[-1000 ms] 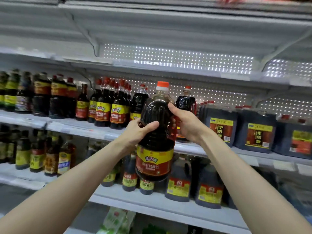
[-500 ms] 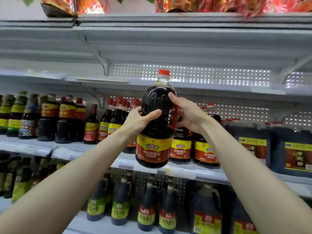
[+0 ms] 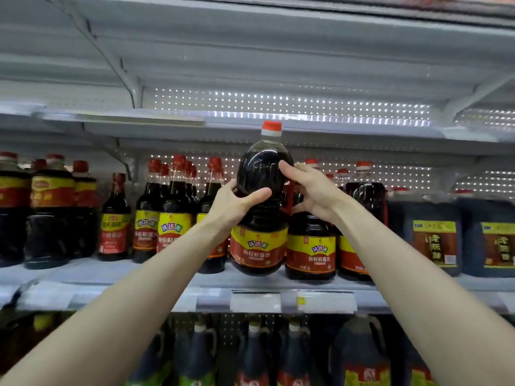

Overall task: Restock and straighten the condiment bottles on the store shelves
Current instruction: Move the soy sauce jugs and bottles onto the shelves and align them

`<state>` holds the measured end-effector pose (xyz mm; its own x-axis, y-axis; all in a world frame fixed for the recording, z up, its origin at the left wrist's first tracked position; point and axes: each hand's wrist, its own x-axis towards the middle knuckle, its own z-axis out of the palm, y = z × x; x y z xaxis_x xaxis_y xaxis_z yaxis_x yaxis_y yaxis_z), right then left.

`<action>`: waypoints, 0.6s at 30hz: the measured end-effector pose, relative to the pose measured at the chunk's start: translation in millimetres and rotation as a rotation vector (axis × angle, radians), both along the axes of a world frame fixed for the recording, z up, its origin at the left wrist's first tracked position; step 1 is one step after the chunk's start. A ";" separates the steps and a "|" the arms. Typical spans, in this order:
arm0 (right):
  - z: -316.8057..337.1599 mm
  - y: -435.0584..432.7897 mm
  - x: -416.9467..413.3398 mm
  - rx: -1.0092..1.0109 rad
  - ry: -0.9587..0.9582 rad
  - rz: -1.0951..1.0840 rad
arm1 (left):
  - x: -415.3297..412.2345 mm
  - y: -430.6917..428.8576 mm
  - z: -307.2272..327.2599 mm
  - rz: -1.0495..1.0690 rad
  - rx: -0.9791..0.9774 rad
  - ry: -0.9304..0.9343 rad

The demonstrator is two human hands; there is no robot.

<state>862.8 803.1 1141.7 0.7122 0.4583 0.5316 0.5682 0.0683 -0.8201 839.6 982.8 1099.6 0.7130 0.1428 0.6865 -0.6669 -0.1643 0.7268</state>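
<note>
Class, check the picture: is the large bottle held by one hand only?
No, the left hand and right hand both hold the bottle.

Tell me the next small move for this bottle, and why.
Probably ease the soy sauce bottle back and set it down flush beside the matching bottle: the left hand and right hand both grip its shoulder, and its base looks near the front of the shelf.
</note>
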 end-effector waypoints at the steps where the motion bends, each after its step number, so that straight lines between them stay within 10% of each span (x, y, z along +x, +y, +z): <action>1: -2.0 2.9 5.2 0.001 0.007 -0.012 | 6.3 2.6 -2.1 -0.011 -0.003 0.005; 18: -16.6 28.5 59.4 -0.017 0.095 -0.077 | 58.8 15.9 -26.6 -0.019 -0.122 0.117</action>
<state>922.2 831.5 1125.0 0.7925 0.4091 0.4523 0.4906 0.0130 -0.8713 898.5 998.7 1073.0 0.7905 0.2057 0.5769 -0.5786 -0.0581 0.8136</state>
